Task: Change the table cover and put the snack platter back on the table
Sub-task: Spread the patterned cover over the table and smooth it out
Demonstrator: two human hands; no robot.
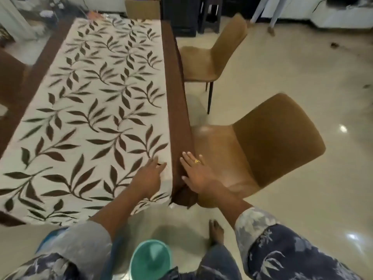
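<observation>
A: Table cover [90, 110]: cream ground, dark brown leaf sprigs printed all over. Plain brown border [175, 98] seen along its right edge.
B: Confirmed. Near chair [272, 138], far chair [203, 61]: tan-brown, unpatterned. Sleeve [282, 255], lower right: navy, pale leaf print. Round object [151, 259], bottom centre: teal.

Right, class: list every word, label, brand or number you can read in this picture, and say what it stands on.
No readable text anywhere.
The table cover bears only a brown leaf print.
The cardboard box at the table's far end shows no legible marking.
The teal tub and nearer chair are plain.
</observation>
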